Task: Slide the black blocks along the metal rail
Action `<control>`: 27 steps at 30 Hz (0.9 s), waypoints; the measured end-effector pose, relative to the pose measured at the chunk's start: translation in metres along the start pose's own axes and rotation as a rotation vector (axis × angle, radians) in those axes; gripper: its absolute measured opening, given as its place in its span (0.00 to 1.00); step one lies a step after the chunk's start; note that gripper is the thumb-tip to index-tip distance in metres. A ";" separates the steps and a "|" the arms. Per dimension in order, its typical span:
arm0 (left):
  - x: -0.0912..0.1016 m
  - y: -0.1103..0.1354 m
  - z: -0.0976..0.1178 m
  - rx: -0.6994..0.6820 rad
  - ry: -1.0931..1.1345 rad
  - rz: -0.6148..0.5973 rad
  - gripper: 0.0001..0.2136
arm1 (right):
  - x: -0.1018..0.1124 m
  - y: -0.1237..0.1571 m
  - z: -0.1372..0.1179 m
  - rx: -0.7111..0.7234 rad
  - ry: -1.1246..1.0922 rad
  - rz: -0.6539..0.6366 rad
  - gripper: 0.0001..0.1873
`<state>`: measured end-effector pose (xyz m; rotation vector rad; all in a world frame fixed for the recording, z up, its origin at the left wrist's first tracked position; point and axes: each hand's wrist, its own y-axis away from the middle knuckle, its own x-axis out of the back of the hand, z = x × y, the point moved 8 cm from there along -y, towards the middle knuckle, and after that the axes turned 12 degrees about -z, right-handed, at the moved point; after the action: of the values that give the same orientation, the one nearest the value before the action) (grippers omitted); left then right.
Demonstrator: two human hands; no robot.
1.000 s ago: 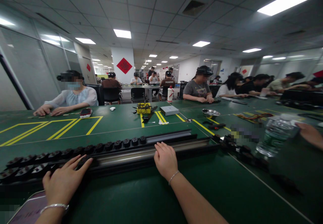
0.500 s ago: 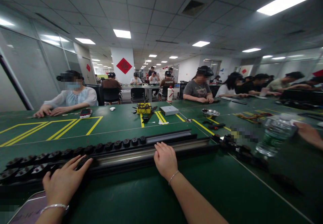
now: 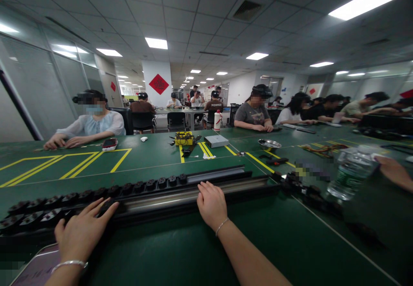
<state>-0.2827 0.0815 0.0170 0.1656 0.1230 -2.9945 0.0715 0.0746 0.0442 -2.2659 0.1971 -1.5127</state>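
Two long black rails lie side by side across the green table. Round black modules fill the left part of the front rail (image 3: pixel 161 203), and its bare silvery channel shows to the right of them. My left hand (image 3: pixel 80 231) has its thumb and fingers closed around a black module (image 3: pixel 109 207) in that channel, at the right end of the row. Further right, my right hand (image 3: pixel 212 205) lies over the same rail with its fingers curled onto it. The back rail (image 3: pixel 222 173) also carries a row of modules.
A phone (image 3: pixel 40 266) lies under my left wrist. To the right stand a water bottle (image 3: pixel 350 172) and more black modules (image 3: pixel 309 193), near another person's hand (image 3: pixel 393 172). A metal bowl (image 3: pixel 269 144), a grey box (image 3: pixel 216 141) and a yellow box (image 3: pixel 183 138) sit farther back. Co-workers sit opposite.
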 end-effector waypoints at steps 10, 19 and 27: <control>0.010 -0.005 -0.006 -0.063 0.014 0.052 0.35 | 0.000 0.000 0.000 0.011 -0.010 0.003 0.19; 0.016 -0.010 -0.011 -0.119 0.118 0.053 0.31 | -0.001 -0.001 0.001 0.008 0.002 0.005 0.19; 0.014 -0.010 -0.010 -0.137 0.072 0.042 0.32 | 0.000 0.000 0.001 0.008 -0.031 0.002 0.19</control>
<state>-0.2966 0.0907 0.0064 0.2571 0.3266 -2.9257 0.0720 0.0747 0.0437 -2.2808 0.1845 -1.4739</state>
